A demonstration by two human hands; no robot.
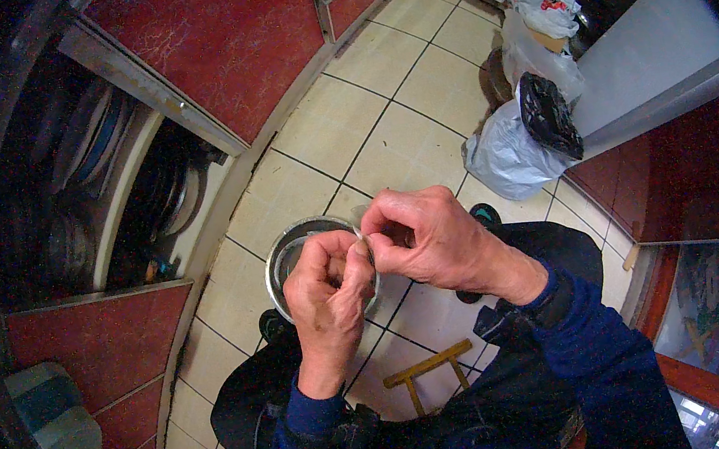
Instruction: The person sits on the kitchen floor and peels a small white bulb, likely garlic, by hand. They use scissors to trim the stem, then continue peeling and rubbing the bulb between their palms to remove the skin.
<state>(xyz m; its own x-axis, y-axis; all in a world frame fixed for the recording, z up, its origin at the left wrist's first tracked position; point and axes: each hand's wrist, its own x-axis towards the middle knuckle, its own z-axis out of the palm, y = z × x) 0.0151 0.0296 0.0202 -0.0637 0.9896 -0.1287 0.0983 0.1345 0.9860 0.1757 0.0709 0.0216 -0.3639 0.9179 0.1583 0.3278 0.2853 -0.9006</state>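
My left hand [329, 288] and my right hand [431, 236] meet fingertip to fingertip in front of me. Pinched between them is a small, thin, pale translucent piece [359, 214], mostly covered by the fingers, so I cannot tell what it is. Below my left hand, a round metal basin [271, 280] stands on the tiled floor, partly hidden by that hand. Something greyish and rounded shows inside the basin, too covered to identify.
Plastic bags, one white [504, 155] and one black [549, 116], stand by a grey cabinet side [653, 58]. Red cabinets [211, 35] line the left, with dishes [181, 201] on dark open shelves. A wooden stool's frame [428, 363] lies between my legs.
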